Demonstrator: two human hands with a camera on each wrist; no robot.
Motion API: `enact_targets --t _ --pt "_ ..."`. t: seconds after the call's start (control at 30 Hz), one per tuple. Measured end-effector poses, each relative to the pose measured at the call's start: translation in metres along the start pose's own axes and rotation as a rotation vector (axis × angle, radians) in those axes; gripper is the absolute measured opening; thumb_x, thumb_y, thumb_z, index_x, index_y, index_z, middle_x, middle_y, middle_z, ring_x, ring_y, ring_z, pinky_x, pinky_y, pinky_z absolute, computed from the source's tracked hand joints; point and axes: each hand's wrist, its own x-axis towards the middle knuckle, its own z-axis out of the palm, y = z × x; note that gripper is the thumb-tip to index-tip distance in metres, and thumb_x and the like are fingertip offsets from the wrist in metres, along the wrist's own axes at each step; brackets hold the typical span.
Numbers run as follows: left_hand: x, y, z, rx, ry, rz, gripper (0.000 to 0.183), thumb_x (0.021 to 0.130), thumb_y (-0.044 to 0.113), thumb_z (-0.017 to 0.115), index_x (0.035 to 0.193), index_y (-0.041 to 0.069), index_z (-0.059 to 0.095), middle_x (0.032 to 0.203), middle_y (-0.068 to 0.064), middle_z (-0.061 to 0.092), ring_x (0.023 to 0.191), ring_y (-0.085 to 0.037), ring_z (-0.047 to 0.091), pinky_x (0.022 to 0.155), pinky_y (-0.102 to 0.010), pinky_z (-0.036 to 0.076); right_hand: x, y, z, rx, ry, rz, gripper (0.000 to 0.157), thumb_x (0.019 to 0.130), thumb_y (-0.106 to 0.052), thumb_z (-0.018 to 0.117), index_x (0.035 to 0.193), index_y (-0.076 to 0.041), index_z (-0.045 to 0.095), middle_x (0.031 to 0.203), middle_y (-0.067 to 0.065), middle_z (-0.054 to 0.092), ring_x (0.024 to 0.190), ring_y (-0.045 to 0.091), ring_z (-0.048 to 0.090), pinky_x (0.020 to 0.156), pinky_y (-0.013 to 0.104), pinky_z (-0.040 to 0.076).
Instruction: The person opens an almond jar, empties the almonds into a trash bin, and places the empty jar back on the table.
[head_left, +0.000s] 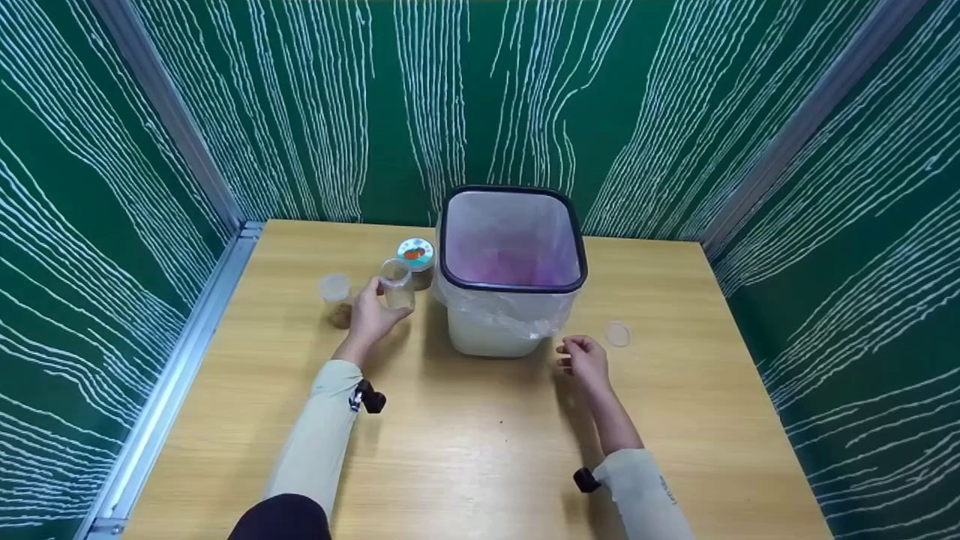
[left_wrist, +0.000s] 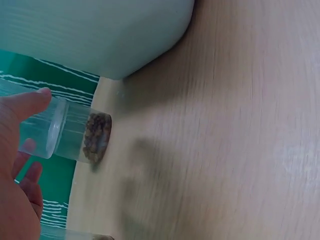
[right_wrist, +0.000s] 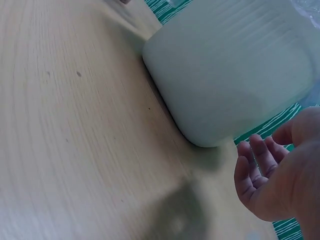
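Observation:
My left hand (head_left: 373, 313) grips a clear plastic jar (head_left: 397, 285) around its side, thumb on one side and fingers on the other. The jar is uncovered, held upright above the table, and looks empty. Just behind it stands a second jar (left_wrist: 96, 137) with brown bits at its bottom and a printed lid (head_left: 415, 252). Left of my hand is another jar (head_left: 335, 289) with a pale lid and brown contents. My right hand (head_left: 586, 361) hovers in front of the bin's right corner with loosely curled fingers, holding nothing. A clear round lid (head_left: 618, 334) lies beyond it.
A white bin (head_left: 491, 337) with a black rim and a clear plastic liner (head_left: 517, 319) stands at the table's centre back, between my hands. Green panels with white lines (head_left: 517, 90) enclose the wooden table (head_left: 465, 450) at the back and sides.

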Motion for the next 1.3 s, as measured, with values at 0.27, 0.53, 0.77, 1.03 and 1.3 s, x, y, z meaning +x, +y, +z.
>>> enact_targets --t 0.27,0.53,0.77,1.03,1.3 --pt "0.004 -0.008 0.01 0.01 -0.016 0.001 0.062 0.069 0.02 0.088 0.118 0.004 0.053 0.117 -0.02 0.061 0.111 -0.031 0.055 0.096 -0.044 0.042 -0.006 0.007 0.013 0.039 -0.011 0.042 0.019 0.099 -0.005 0.047 0.109 0.009 0.055 0.092 0.016 0.062 0.073 0.024 0.062 0.072 0.042 0.053" --pt "0.005 -0.017 0.023 0.008 -0.009 -0.001 0.064 0.067 0.019 0.089 0.118 0.003 0.054 0.116 -0.02 0.062 0.109 -0.032 0.056 0.094 -0.045 0.042 -0.009 0.009 0.021 0.157 -0.045 0.077 0.023 0.1 -0.006 0.048 0.112 0.013 0.05 0.095 0.018 0.057 0.064 0.019 0.057 0.061 0.037 0.053" --pt "0.0 -0.024 0.031 -0.027 -0.003 -0.004 0.065 0.067 0.014 0.089 0.12 0.002 0.053 0.117 -0.019 0.062 0.111 -0.032 0.055 0.098 -0.044 0.04 -0.011 0.012 0.022 0.179 -0.045 0.09 0.025 0.099 -0.005 0.048 0.114 0.015 0.049 0.093 0.018 0.058 0.064 0.021 0.057 0.063 0.043 0.055" --pt "-0.005 -0.038 0.037 -0.012 0.015 -0.028 0.057 0.067 0.015 0.086 0.115 0.006 0.055 0.111 -0.015 0.065 0.105 -0.03 0.06 0.093 -0.043 0.045 -0.012 0.019 0.021 0.184 -0.041 0.081 0.024 0.098 -0.004 0.049 0.112 0.015 0.05 0.089 0.017 0.057 0.06 0.023 0.059 0.058 0.041 0.055" --pt "-0.011 -0.045 0.038 -0.022 0.018 -0.009 0.051 0.069 0.015 0.084 0.11 0.005 0.055 0.103 -0.014 0.065 0.097 -0.03 0.06 0.088 -0.043 0.047 -0.012 0.02 0.02 0.198 -0.034 0.116 0.025 0.098 -0.004 0.05 0.113 0.016 0.05 0.09 0.018 0.059 0.057 0.02 0.057 0.055 0.036 0.052"
